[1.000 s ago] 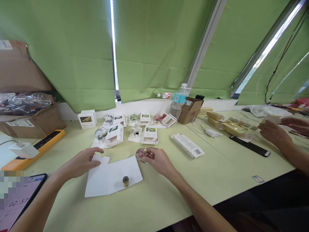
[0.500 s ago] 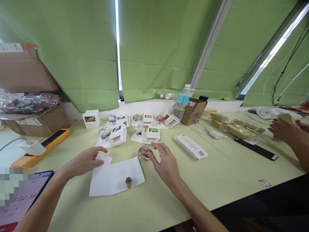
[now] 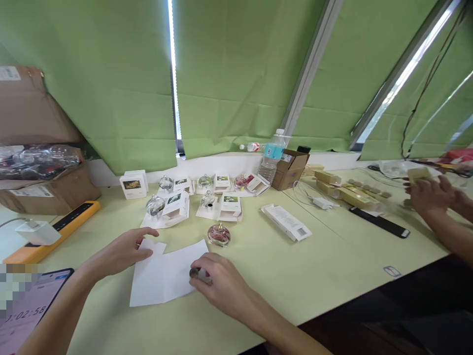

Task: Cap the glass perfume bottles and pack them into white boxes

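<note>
On the table in front of me lies a folded white paper sheet (image 3: 158, 283) with a small flap at its upper left. My left hand (image 3: 120, 252) rests by that flap, thumb on its edge and forefinger apart from it. Over the sheet's right side, my right hand (image 3: 223, 278) grips a small dark, gold-tinged cylindrical cap (image 3: 193, 272) between thumb and fingers. Just beyond it stands a round glass bottle with pink contents (image 3: 219, 235), a gold neck on top. Farther back, several similar glass bottles (image 3: 155, 204) sit on opened white boxes (image 3: 231, 204).
A long white box (image 3: 286, 223) lies to the right. A phone (image 3: 37, 305) and an orange power strip (image 3: 79, 219) are at left. Another person's hands (image 3: 432, 195) hold a small box at far right. A water bottle (image 3: 269, 160) stands beside a brown carton (image 3: 290, 170).
My right hand has left the pink glass bottle, moved down and left to the sheet, and taken hold of the small cap. My left hand stays by the flap. The view has shifted slightly.
</note>
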{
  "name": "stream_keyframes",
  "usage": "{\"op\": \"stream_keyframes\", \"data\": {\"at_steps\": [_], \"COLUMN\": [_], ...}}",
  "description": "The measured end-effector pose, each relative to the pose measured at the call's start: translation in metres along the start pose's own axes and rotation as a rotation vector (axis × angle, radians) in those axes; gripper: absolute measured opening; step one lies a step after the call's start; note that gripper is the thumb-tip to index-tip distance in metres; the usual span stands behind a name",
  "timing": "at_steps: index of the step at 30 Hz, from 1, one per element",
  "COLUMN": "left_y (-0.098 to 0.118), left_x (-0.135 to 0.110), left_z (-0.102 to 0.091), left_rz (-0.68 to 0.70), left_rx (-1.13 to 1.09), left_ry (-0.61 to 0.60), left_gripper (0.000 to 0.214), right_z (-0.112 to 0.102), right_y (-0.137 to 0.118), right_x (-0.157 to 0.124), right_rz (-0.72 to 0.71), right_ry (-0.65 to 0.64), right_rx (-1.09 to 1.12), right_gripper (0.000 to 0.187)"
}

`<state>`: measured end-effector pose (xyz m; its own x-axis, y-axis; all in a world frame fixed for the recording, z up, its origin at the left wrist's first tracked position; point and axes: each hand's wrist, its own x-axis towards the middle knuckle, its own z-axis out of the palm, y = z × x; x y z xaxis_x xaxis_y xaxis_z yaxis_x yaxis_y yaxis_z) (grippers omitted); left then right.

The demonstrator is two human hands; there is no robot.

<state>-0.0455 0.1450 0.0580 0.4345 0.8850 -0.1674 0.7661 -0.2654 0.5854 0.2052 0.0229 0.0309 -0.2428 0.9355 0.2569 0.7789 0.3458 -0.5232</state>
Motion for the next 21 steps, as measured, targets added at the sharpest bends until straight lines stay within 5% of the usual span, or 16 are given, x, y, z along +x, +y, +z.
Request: {"op": "stream_keyframes", "data": {"at_steps": [10,21], "left_y": [-0.006,-0.012], "left_x": [0.005,0.009], "left_z": [0.002,0.004], "left_rz": [0.006,0.01], "left_rx": [0.036,0.101], "left_ry": [-0.004,-0.02], "left_gripper": [0.051,0.05], "right_z": [-0.054,-0.047], "right_y": [0.066,0.096], "right_x": [-0.014,-0.001], "right_rz": [0.338,0.36], "right_ry": [0.144,0.164], "right_rx": [-0.059,-0.142], "right_gripper": [0.023,0.025]}}
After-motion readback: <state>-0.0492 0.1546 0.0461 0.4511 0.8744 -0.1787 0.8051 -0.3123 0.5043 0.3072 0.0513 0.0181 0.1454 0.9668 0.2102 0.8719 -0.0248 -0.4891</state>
